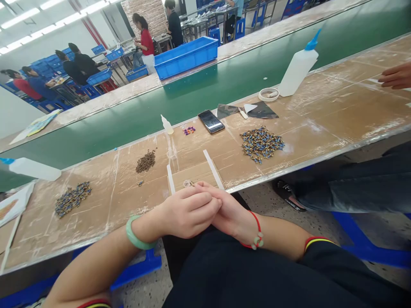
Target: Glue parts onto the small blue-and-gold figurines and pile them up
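Note:
My left hand (192,211), with a pale green bangle at its wrist, is closed with its fingers curled over those of the other hand. My right hand (231,214), wearing a red cord bracelet, is pressed up against it with its fingers partly covered. Whatever they hold between them is hidden. Just beyond the fingertips, a small ring-like piece (188,183) rests on a cardboard board (192,173) with white side strips. Farther off lie a pile of small brown pieces (146,161) and a pile of blue-and-gold pieces (262,144).
Another blue-and-gold pile (73,199) lies at left. A small dropper bottle (167,125), phone (211,121), tape roll (269,94) and large squeeze bottle (298,70) line the back. A blue crate (186,57) stands beyond the green belt (135,115). A co-worker's hand (396,77) is at right.

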Demonstrator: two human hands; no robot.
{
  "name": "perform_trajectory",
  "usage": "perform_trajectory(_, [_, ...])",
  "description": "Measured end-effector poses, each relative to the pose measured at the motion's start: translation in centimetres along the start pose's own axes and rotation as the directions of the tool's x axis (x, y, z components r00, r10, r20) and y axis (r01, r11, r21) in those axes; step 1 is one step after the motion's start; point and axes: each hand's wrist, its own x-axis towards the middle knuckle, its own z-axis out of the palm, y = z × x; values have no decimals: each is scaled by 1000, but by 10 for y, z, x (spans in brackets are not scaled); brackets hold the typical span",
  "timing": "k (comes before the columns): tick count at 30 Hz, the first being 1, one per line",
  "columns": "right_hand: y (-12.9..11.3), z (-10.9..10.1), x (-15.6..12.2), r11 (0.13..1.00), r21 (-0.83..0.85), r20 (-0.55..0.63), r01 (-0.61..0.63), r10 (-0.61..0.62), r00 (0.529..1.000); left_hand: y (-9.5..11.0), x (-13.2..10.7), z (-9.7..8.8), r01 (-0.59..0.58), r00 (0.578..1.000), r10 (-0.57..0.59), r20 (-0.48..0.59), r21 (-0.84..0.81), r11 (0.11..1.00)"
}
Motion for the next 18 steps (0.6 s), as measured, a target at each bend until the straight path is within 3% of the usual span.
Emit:
perform_trajectory(3, [4,0,2,1000,21,-10,0,1,1000,-2,3,-4,-107,993,103,64,50,993])
perform_trajectory(7, [5,4,2,999,43,-41,3,-1,999,0,5,-8,-131,984,119,129,82,988])
perform_trajectory(12, [-1,5,-1,997,73,-110,1,7,994,2,6,-6,-58,998,58,3,63,996])
perform_trajectory(18, [0,4,-1,997,60,-154,50,-40,987,-4,6,-3,-40,997,43,-61,62,997])
